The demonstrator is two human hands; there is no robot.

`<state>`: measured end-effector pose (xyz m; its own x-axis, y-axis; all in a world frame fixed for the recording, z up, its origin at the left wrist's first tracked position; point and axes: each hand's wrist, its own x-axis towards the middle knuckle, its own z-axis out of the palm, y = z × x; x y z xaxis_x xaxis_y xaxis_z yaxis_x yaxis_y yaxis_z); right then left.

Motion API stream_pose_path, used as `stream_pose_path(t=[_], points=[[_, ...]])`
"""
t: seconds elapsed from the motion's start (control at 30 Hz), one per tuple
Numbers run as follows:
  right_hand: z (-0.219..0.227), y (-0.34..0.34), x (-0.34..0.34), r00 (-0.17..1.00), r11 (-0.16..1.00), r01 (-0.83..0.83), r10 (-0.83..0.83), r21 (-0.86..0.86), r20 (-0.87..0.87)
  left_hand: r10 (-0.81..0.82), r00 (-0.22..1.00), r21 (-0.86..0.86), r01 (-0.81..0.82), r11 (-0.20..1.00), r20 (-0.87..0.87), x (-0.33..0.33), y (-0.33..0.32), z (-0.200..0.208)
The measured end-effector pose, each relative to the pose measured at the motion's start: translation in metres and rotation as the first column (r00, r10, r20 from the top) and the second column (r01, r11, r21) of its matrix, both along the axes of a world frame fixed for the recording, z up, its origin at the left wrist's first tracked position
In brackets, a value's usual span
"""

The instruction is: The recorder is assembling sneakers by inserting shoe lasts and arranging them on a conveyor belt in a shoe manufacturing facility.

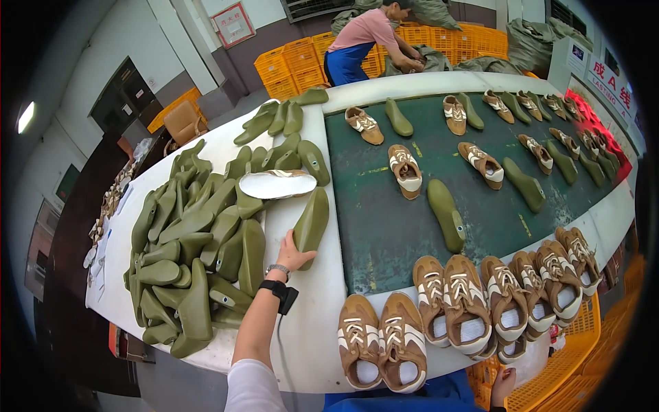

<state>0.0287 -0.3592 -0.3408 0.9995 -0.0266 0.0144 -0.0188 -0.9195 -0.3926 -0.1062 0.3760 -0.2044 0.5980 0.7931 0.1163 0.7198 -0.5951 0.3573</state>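
Note:
My left hand reaches over the white table and grips the lower end of an olive-green shoe last, thumb and fingers around it. Left of that hand lies a large heap of similar green lasts. A shoe with its white sole turned up rests on the heap's right side. My right hand hangs low at the bottom edge, beside an orange crate; only part of it shows, and its fingers cannot be made out clearly. Nearest to me, brown-and-white sneakers stand in a row along the table edge.
A green conveyor belt carries brown sneakers and single lasts. An orange crate stands at the lower right. Across the table a person in a blue apron bends over sacks, before stacked orange crates.

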Motion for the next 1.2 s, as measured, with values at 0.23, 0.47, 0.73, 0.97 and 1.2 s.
stream_pose_path(t=[0.23, 0.47, 0.73, 0.97, 1.2], points=[[-0.026, 0.003, 0.004, 0.983, 0.970, -0.123, 0.148, -0.210, 0.107, 0.033, 0.998, -0.242, -0.020, 0.970, 0.053, -0.005, -0.041, 0.002], [-0.008, 0.025, 0.015, 0.990, 0.998, 0.056, -0.055, 0.004, -0.133, 0.133, 0.957, -0.519, 0.021, 0.855, 0.258, 0.005, -0.043, 0.019], [0.038, 0.041, 0.013, 0.952, 0.988, -0.054, 0.007, -0.146, -0.306, 0.566, 0.760, -0.922, 0.388, -0.001, 0.319, 0.064, -0.048, 0.077], [0.022, 0.025, 0.006, 0.975, 0.976, -0.202, 0.194, -0.079, -0.105, 0.688, 0.546, -0.854, 0.472, 0.220, 0.479, 0.094, 0.090, 0.121], [-0.048, -0.010, 0.025, 0.967, 0.822, -0.240, 0.248, -0.517, -0.057, 0.441, 0.556, -0.317, -0.309, 0.897, 0.704, 0.117, 0.253, 0.124]])
